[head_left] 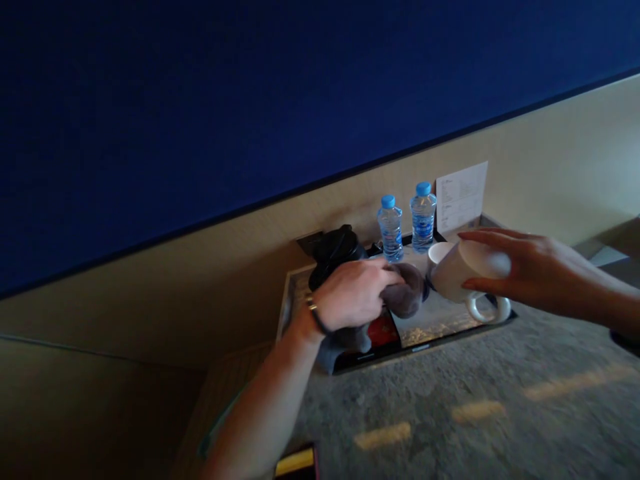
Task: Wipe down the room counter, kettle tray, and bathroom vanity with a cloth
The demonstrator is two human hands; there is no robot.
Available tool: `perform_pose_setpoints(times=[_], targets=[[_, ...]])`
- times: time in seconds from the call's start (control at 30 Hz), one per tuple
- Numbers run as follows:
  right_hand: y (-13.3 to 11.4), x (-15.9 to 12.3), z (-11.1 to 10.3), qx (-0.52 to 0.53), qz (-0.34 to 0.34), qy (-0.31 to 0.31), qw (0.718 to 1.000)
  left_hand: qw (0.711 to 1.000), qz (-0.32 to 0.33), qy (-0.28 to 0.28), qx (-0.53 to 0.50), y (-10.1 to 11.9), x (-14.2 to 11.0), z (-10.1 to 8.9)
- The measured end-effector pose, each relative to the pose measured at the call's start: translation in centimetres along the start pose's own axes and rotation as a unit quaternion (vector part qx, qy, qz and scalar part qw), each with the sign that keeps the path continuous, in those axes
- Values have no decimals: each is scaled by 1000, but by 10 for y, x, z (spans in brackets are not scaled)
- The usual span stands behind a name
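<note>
On the speckled table [475, 413] below a blue wall, the left hand [350, 293] presses a bunched grey cloth [407, 297] toward the white mug [463, 273] clasped sideways by the right hand [530, 267], wiping apparently just begun, 2 bottles [406, 220] behind.

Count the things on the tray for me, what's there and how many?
Water bottles: 2
White mug, in the right hand: 1
Grey cloth, in the left hand: 1
Black kettle: 1
Paper card: 1
Total: 6

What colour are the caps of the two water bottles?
Light blue, on both water bottles, seen in the head view.
</note>
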State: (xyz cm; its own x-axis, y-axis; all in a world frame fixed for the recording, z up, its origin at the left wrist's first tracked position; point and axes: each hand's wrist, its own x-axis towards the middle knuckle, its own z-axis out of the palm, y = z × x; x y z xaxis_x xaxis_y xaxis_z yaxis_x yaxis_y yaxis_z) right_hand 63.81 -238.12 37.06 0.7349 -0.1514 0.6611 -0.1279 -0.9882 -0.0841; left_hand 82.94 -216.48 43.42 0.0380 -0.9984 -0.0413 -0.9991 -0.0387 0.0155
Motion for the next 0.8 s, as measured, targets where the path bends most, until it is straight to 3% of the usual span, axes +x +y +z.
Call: perform_pose_setpoints(times=[0.1,0.17,0.23,0.33,0.4,0.47,0.57,0.67,0.73,0.8], targets=[[-5,13,24,30,18,-41,999,996,-35,70,-32,9,-74,-23],[-10,23,48,32,23,-99,994,994,-25,89,-62,26,-98,-8],[-16,31,76,21,20,-161,987,994,26,77,-74,48,-98,30],[-25,39,116,2,1,-208,978,996,86,30,-20,67,-73,104],[-30,40,135,-11,-5,-222,975,998,50,-24,2,61,-63,142],[-32,39,146,-24,-9,-226,974,997,-2,-71,-18,44,-70,161],[-29,36,152,-32,-13,-224,974,990,-64,-95,-81,11,-106,160],[-21,34,156,-32,-13,-231,972,975,-124,-105,-151,-14,-149,136],[-17,34,159,-32,-12,-231,972,967,-166,-63,-184,-26,-174,115],[-15,34,162,-35,-7,-228,973,959,-209,37,-187,-39,-195,91]])
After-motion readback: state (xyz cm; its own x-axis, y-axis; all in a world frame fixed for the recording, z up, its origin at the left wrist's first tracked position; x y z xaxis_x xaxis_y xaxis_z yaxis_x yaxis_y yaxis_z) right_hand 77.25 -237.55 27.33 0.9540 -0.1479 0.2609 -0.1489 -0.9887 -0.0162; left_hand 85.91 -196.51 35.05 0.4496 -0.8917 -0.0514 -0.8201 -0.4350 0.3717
